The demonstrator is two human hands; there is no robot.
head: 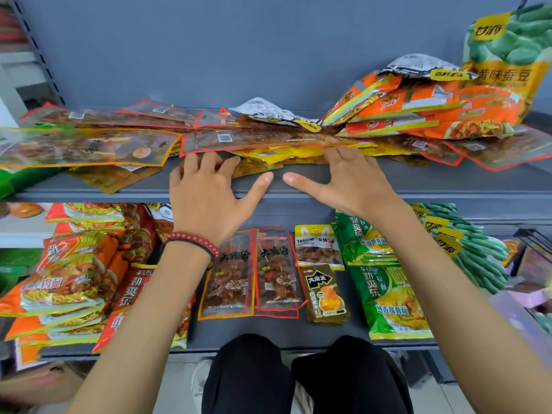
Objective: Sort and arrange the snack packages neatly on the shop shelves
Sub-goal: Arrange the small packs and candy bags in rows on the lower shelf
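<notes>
Grey upper shelf carries a loose pile of snack packages toward its back. At its front, left hand and right hand lie palm-down, fingers spread and straight, fingertips touching the pile. Below the shelf, skewer packets lie side by side.

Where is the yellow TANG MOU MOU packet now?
Head view, lower shelf, right of centre: the yellow packet lies between the red-edged skewer pack and green noodle packs.

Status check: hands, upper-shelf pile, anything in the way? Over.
Left hand open, right hand open, fingertips against the packet heap on the upper shelf. Heap jumbled, unsorted. Orange noodle packs piled on its right end.
</notes>
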